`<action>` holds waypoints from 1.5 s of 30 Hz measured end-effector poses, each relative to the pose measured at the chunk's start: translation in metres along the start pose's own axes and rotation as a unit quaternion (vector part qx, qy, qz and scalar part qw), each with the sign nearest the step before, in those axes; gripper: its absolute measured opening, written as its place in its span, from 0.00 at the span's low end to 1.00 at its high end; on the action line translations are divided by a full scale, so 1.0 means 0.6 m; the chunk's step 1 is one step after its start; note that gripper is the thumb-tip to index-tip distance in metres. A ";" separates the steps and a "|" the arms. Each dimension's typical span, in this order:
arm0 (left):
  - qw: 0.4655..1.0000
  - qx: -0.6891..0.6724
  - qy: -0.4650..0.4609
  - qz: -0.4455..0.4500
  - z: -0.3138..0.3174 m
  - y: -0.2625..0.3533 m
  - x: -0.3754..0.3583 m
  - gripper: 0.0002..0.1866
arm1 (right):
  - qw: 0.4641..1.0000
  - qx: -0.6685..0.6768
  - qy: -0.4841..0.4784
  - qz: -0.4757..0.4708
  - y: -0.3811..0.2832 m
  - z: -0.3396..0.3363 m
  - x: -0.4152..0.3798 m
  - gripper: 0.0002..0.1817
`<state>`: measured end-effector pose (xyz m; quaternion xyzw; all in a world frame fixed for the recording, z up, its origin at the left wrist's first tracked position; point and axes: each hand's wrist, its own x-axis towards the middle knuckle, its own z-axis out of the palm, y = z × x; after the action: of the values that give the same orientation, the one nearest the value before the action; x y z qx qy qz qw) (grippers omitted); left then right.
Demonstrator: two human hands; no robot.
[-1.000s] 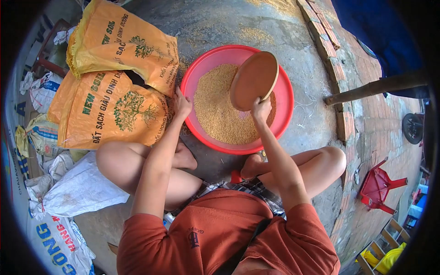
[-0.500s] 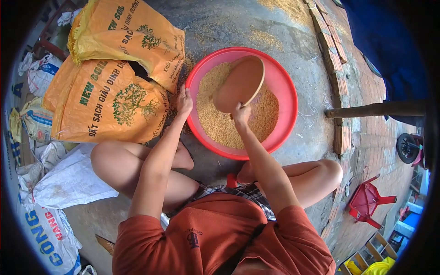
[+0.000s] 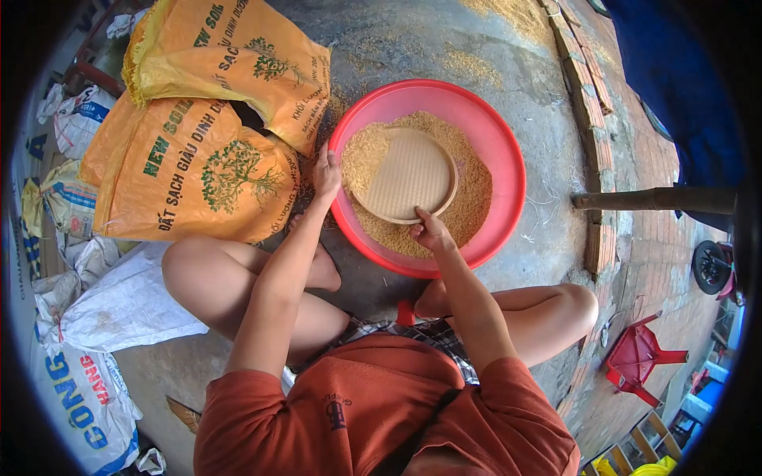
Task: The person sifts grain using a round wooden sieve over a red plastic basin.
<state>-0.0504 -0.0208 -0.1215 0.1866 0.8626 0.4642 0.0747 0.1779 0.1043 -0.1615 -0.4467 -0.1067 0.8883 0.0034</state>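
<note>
A wide red plastic tub [image 3: 520,170] stands on the floor in front of me, holding a bed of golden grain that looks like unhusked rice [image 3: 476,186]. Fingers closed, my left hand [image 3: 326,171] grips the tub's left rim. My right hand [image 3: 431,231] pinches the near rim of a round, shallow woven sieve [image 3: 413,176]. The sieve's inner face is turned up, low over the grain. Grain covers its left side, hiding that part of the rim; the rest of the mesh shows bare.
Orange printed sacks [image 3: 190,170] lie left of the tub, with white sacks [image 3: 131,301] nearer my knee. Bricks [image 3: 587,119] line the floor on the right, where a wooden pole [image 3: 651,198] juts in. An overturned red stool [image 3: 639,357] lies farther right.
The sieve has gone from tilted steeply, its underside toward me, to nearly level and lower in the tub, with grain now on its left side. My left hand stays on the rim.
</note>
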 end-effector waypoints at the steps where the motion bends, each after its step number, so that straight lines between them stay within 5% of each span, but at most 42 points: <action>1: 1.000 0.000 -0.009 -0.007 -0.002 0.003 -0.001 0.24 | 1.000 0.000 -0.001 0.001 -0.002 -0.011 -0.006 0.08; 3: 1.000 0.001 -0.015 -0.015 -0.004 -0.001 0.001 0.24 | 0.996 -0.007 -0.085 0.041 -0.012 -0.028 -0.023 0.09; 12: 0.999 0.038 -0.009 -0.008 -0.003 0.001 0.001 0.23 | 0.988 -0.134 -0.021 -0.070 -0.097 0.019 -0.035 0.11; 14: 0.999 0.030 -0.011 -0.006 -0.001 -0.009 0.004 0.23 | 0.956 -0.242 0.049 -0.161 -0.109 0.005 -0.044 0.13; 18: 1.000 -0.007 -0.017 -0.018 -0.009 0.018 -0.002 0.22 | 0.918 -0.332 0.111 -0.187 -0.115 -0.018 -0.066 0.14; 21: 1.000 -0.002 -0.007 -0.013 -0.006 0.013 -0.002 0.22 | 0.838 -0.483 0.126 -0.220 -0.109 -0.024 -0.084 0.16; 29: 0.999 0.005 -0.018 -0.040 -0.007 0.008 -0.001 0.23 | 0.902 -0.405 0.112 -0.099 -0.063 -0.055 -0.082 0.14; 31: 1.000 0.014 -0.006 -0.008 -0.005 0.003 0.001 0.23 | 0.958 -0.278 0.065 -0.020 -0.060 -0.056 -0.079 0.11; 34: 1.000 0.015 -0.003 -0.012 -0.004 0.002 0.000 0.23 | 0.974 -0.220 0.039 0.044 -0.062 -0.058 -0.080 0.10; 45: 1.000 0.002 0.014 -0.004 0.005 -0.006 0.001 0.23 | 0.995 -0.088 0.018 0.030 -0.088 -0.045 -0.105 0.11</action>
<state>-0.0511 -0.0202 -0.1260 0.1768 0.8652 0.4649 0.0635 0.2324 0.1544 -0.1173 -0.4643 -0.1713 0.8668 -0.0609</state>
